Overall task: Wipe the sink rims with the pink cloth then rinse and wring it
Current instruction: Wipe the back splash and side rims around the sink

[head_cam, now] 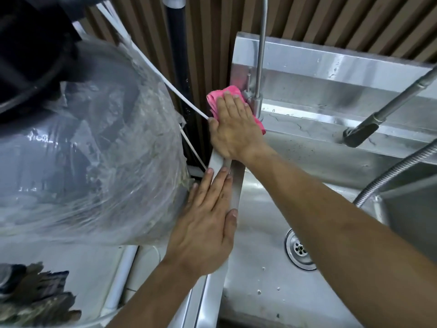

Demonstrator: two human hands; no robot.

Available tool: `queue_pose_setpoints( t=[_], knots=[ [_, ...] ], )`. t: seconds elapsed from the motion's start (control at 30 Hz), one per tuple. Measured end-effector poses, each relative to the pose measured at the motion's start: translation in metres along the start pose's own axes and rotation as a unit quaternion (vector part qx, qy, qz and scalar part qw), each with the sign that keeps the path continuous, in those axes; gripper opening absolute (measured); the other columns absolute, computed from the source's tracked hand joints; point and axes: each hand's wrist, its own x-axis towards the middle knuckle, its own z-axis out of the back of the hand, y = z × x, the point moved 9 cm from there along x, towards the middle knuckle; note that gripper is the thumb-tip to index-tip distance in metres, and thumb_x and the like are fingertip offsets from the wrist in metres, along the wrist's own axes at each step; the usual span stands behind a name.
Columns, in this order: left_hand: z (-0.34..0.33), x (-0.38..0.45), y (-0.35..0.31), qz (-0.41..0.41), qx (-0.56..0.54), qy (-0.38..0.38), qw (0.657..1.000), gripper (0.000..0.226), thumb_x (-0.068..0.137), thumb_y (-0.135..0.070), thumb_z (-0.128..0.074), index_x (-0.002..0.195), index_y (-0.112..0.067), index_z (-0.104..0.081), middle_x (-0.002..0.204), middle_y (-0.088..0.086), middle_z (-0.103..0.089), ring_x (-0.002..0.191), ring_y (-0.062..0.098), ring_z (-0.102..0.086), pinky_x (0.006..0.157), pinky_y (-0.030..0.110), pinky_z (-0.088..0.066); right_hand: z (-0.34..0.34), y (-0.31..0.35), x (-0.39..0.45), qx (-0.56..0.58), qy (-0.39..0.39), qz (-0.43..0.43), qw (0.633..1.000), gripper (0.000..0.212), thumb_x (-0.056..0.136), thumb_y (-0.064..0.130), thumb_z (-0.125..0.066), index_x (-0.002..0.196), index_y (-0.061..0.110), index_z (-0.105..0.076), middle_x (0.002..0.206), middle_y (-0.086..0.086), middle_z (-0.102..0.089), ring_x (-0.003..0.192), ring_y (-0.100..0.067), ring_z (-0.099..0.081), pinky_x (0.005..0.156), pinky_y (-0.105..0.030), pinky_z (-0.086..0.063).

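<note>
The pink cloth [214, 100] lies bunched at the far left corner of the steel sink, on its left rim [234, 183]. My right hand [233, 129] presses flat on the cloth, fingers pointing away from me, right beside the base of a thin faucet [256, 100]. My left hand [205, 221] rests flat on the same rim nearer to me, fingers spread along it, holding nothing. Most of the cloth is hidden under my right hand.
A large bin lined with clear plastic [94, 143] stands tight against the sink's left side. The sink basin has a drain [299, 249] and water drops. A pull-out sprayer [361, 133] and its metal hose [390, 171] hang at the right. White cords [179, 98] run behind the bin.
</note>
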Motion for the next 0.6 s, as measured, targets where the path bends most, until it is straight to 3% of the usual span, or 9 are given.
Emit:
queue_pose_setpoints(
  t=[0.1,0.2,0.37,0.47,0.6],
  knots=[
    [-0.001,-0.002,0.0,-0.001,-0.002,0.014,1.0,0.064,0.106,-0.037,-0.02,0.164,-0.019,-0.001,0.171,-0.011,0.014,0.156,0.008,0.02,0.127,0.036,0.006,-0.001,0.001,0.006,0.007,-0.012,-0.031,0.999,0.064,0.109,0.035,-0.02,0.165,0.008,-0.002,0.173,-0.012,0.006,0.16,-0.026,0.008,0.129,-0.04,0.007],
    [-0.003,-0.003,0.0,-0.001,-0.001,0.001,1.0,0.064,0.106,-0.037,-0.021,0.164,-0.02,-0.001,0.171,-0.009,0.011,0.156,0.009,0.018,0.128,0.036,0.006,0.001,-0.002,-0.018,0.054,0.002,-0.006,0.999,0.059,0.111,0.031,-0.021,0.165,0.01,-0.006,0.174,-0.009,0.002,0.16,-0.023,0.006,0.129,-0.036,0.008],
    [-0.004,0.0,-0.001,-0.006,0.008,-0.024,1.0,0.059,0.103,-0.031,-0.03,0.157,-0.008,-0.037,0.168,0.007,-0.026,0.159,0.023,-0.011,0.126,0.045,-0.013,-0.004,-0.001,-0.084,0.069,0.009,0.016,0.997,0.06,0.111,0.033,-0.024,0.165,0.01,-0.008,0.174,-0.01,-0.002,0.161,-0.022,0.002,0.13,-0.036,0.006],
    [-0.004,0.001,-0.002,-0.002,0.016,-0.02,1.0,0.062,0.104,-0.034,-0.024,0.162,-0.012,-0.021,0.171,0.001,-0.011,0.159,0.018,-0.001,0.128,0.042,-0.007,0.006,-0.001,-0.051,0.004,-0.023,0.063,0.998,0.064,0.108,0.037,-0.02,0.164,0.007,-0.016,0.172,-0.016,-0.013,0.16,-0.03,-0.007,0.13,-0.039,0.004],
    [-0.002,0.0,-0.001,0.001,0.012,-0.013,1.0,0.064,0.104,-0.037,-0.019,0.164,-0.016,-0.01,0.172,-0.007,0.004,0.158,0.013,0.011,0.129,0.038,0.001,0.004,-0.009,0.003,0.003,-0.005,0.061,0.998,0.063,0.111,0.036,-0.023,0.165,0.008,-0.006,0.173,-0.013,0.002,0.16,-0.027,0.008,0.125,-0.035,0.011]
  ],
)
